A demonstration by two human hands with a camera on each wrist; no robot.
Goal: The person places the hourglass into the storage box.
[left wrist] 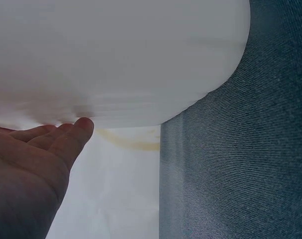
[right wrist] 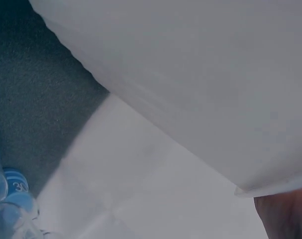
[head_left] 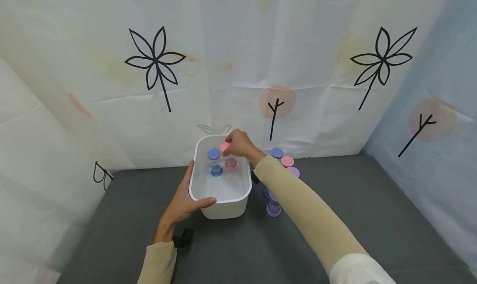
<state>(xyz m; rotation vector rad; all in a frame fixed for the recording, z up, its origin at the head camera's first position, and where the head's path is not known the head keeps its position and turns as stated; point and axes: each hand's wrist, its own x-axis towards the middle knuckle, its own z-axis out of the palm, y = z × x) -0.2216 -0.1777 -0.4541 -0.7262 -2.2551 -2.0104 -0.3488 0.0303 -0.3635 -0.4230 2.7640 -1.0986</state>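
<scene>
The left hand (head_left: 185, 201) steadies the white tub (head_left: 223, 207), thumb hooked over its near rim. Inside, a blue sand timer (head_left: 215, 162) stands while the right hand (head_left: 240, 144) pinches a pink sand timer (head_left: 228, 155) beside it. Judging by this, two are in and several timers (head_left: 280, 172) wait just right of the tub.
</scene>
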